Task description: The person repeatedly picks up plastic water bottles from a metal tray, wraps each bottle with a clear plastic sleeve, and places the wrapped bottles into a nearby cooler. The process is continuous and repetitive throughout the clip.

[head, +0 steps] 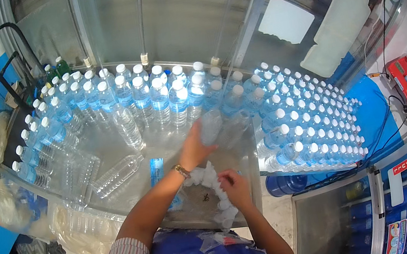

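My left hand [192,148] is around a blurred clear plastic bottle [212,126] without a label, over the metal tabletop [121,191]. My right hand [234,188] has its fingers curled beside a curved row of small translucent white plastic pieces [224,205], perhaps caps; whether it holds one is hidden. Another clear bottle [232,128] is just right of the left hand. One unlabelled bottle [127,127] stands among the capped ones, and an uncapped bottle [119,176] lies on its side. Blue label strips [157,170] lie near my left forearm.
Capped water bottles with blue labels [160,104] line the tabletop's far and left edges. A dense block of capped bottles [309,129] stands to the right. Plastic bags [83,228] hang at the near left. A blue water jug [286,184] is below right, near a glass door [334,210].
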Demonstrator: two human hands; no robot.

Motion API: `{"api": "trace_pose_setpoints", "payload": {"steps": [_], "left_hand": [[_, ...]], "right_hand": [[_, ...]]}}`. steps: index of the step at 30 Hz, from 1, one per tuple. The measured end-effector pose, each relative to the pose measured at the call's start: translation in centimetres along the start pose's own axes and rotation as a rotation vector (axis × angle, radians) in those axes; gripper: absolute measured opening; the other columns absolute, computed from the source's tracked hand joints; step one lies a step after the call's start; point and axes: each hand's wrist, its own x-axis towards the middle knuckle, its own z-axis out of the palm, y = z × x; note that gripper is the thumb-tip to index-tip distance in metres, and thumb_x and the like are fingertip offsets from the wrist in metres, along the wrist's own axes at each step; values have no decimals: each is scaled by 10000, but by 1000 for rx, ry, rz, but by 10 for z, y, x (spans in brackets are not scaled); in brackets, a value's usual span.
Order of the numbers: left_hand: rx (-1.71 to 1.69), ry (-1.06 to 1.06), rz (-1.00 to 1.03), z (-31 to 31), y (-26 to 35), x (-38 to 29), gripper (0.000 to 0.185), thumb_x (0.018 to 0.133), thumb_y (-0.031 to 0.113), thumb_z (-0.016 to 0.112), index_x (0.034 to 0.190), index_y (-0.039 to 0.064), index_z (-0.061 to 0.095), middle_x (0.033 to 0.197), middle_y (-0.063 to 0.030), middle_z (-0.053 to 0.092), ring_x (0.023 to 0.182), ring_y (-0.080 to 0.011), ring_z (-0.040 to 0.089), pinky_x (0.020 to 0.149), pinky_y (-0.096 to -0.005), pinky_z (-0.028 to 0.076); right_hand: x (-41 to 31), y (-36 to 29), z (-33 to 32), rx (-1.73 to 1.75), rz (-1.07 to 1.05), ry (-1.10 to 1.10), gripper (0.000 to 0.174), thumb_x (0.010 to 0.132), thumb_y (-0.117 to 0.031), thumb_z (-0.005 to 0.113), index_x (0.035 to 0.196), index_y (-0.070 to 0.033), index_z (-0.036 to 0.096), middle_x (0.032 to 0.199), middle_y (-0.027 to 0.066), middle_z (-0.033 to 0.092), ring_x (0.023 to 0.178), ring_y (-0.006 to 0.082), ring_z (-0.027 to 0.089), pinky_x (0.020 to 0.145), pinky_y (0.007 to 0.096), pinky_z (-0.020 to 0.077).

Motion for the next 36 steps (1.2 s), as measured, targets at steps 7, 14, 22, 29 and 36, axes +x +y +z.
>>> {"api": "trace_pose_setpoints", "payload": {"steps": [7, 14, 22, 29, 36], "left_hand": [[26, -12, 28, -1, -4, 8, 867, 759, 227, 786, 1415, -64, 299, 1382, -301, 437, 1248, -448, 468, 1043, -460, 403], [3, -105, 5, -6, -6, 9, 902, 781, 268, 772, 1432, -73, 248, 1372, -323, 422, 1237, -476, 463, 1015, -469, 422], [14, -108, 44, -6, -11, 9, 900, 795, 299, 768, 1425, -84, 252, 1381, -322, 411, 1222, -478, 473, 1015, -468, 421], [6, -125, 2, -9, -4, 12, 874, 792, 255, 777, 1414, -76, 260, 1363, -320, 427, 1223, -473, 473, 1018, -472, 418], [-26, -181, -67, -10, -1, 16, 836, 782, 213, 775, 1402, -52, 281, 1315, -308, 469, 1196, -465, 497, 996, -477, 430]], "right_hand": [[-5, -20, 44, -683, -256, -254, 335, 771, -113, 701, 1103, -82, 670, 993, 186, 612, 806, 336, 638, 705, 412, 519], [20, -19, 37, -1036, -452, 51, 601, 754, -199, 756, 1322, -134, 570, 1098, 175, 548, 897, 366, 610, 761, 457, 502], [30, -16, 9, -110, 155, -479, 706, 745, -36, 708, 1399, -124, 458, 1167, 200, 560, 924, 299, 631, 822, 388, 516], [15, -9, 0, -402, 48, -402, 451, 791, -11, 648, 1226, -89, 562, 988, 171, 631, 899, 348, 647, 807, 409, 513], [4, -9, 4, -656, -179, -339, 228, 831, -81, 661, 1054, -62, 614, 1023, 143, 639, 926, 359, 633, 781, 433, 516]]}}
